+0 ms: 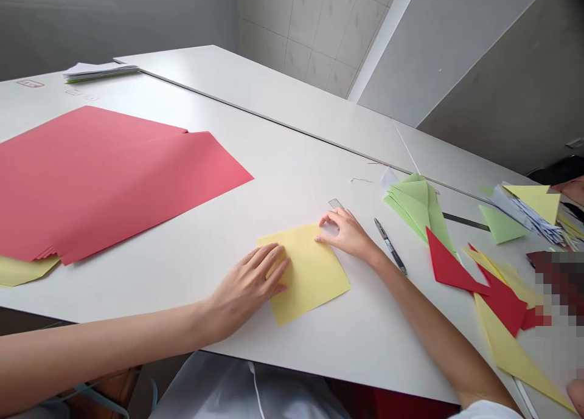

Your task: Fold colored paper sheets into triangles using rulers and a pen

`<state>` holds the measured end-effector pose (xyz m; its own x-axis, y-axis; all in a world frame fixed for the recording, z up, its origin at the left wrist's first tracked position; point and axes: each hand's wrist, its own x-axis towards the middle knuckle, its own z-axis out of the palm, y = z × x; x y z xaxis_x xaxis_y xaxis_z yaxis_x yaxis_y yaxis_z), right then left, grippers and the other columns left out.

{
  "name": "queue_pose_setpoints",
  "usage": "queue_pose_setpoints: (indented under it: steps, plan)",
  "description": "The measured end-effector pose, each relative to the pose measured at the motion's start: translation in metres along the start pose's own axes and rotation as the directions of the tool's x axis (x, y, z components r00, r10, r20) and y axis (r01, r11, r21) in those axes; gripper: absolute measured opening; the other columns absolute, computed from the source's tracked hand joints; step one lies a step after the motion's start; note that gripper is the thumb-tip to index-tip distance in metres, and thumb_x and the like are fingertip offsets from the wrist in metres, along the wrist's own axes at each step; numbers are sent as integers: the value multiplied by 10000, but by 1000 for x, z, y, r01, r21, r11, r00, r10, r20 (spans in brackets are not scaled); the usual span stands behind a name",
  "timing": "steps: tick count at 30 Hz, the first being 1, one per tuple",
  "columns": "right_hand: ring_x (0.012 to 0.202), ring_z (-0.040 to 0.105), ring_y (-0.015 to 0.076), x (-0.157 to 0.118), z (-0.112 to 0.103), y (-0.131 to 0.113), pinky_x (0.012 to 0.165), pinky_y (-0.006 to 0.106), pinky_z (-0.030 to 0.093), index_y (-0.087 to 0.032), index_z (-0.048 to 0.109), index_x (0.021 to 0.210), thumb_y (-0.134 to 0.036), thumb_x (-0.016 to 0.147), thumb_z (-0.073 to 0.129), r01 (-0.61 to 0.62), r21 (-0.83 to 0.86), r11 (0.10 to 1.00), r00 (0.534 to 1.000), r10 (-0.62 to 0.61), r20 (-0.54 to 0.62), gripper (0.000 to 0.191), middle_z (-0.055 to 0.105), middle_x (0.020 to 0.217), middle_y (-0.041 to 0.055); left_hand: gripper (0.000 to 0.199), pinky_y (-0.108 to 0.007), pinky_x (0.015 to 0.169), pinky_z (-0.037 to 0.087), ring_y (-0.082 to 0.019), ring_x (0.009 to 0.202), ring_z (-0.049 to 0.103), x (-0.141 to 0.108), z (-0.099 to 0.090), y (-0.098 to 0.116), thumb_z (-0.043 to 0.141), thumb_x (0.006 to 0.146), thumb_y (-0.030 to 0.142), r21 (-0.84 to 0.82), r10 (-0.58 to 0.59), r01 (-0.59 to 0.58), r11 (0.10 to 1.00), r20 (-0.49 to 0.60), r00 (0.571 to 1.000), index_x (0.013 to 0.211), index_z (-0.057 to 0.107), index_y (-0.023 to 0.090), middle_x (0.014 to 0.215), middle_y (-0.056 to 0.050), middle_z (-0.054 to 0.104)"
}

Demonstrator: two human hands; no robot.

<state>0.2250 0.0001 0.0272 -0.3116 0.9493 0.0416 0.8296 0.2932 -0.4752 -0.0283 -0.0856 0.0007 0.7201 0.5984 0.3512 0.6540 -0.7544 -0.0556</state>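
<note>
A square sheet of yellow paper [314, 273] lies on the white table in front of me, turned at an angle. My left hand [260, 276] rests on its left part with the fingers stretched out over the sheet. At the sheet's upper right corner is my right hand [344, 230], its thumb and forefinger curved with a gap between them. The thumb tip touches or nearly touches the paper's edge. Just right of that hand lies a dark pen [390, 246].
Large red sheets [114, 182] cover the table's left side, with yellow paper [27, 270] under them. A paper stack [100, 72] lies at the far left. Green folded papers [417, 203], red pieces [451, 267] and yellow pieces [515, 352] lie at right, near another person's hand [575, 391].
</note>
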Motion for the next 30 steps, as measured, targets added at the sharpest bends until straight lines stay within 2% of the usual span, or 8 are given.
queue_pose_setpoints:
  steps: [5,10,15,21,24,27,30]
  plan:
    - [1036,549,224,4,-2,-2,863,364,482,-268,604,1013,-393,723,755,23,29,999,998,-24,50,350,551,1073,35,304,-438,1013,486,-283,1209,556,2,1,1,393,1002,161,7,26,-26,1000,-7,1000,1249,563,113,1239,-143,609]
    - [1048,545,219,5,-1,0,848,349,483,-251,604,877,-389,725,749,45,42,998,997,-48,68,251,543,1054,33,314,-435,1016,478,-292,1227,534,7,-1,-4,381,981,125,-52,46,-46,998,-6,999,1226,574,90,1252,-157,593]
    - [1056,535,229,-1,-2,0,844,362,477,-264,582,1018,-410,716,755,39,63,997,996,-44,72,377,548,1077,40,363,-440,1041,454,-298,1257,498,4,-6,-2,422,958,192,-128,33,-32,991,13,999,1290,519,81,1314,-171,543]
    - [944,562,223,-3,-2,-3,790,363,490,-242,563,862,-409,687,774,40,104,994,997,-46,56,321,568,996,32,442,-467,1065,426,-325,1285,456,3,-6,1,443,963,276,-163,13,-9,987,22,1000,1345,460,54,1343,-196,501]
    - [819,612,183,-6,1,-7,674,309,516,-237,506,895,-410,781,695,57,170,984,998,-63,29,280,618,944,17,443,-460,1061,430,-315,1297,442,2,-5,3,430,973,305,-163,-5,9,987,23,1000,1359,456,88,1345,-178,500]
    - [736,657,152,-15,5,-16,583,260,525,-239,496,995,-401,917,532,97,232,968,995,-99,-4,184,679,887,-3,489,-502,1007,460,-358,1304,422,-1,-4,5,440,978,386,-133,-63,65,989,17,998,1391,438,125,1350,-194,476]
    - [768,697,173,-26,12,-25,647,294,559,-239,552,1134,-337,959,458,170,229,959,985,-163,-50,221,725,893,11,537,-535,956,480,-400,1294,420,-4,-2,8,452,971,456,-92,-118,118,989,0,993,1404,430,140,1340,-223,458]
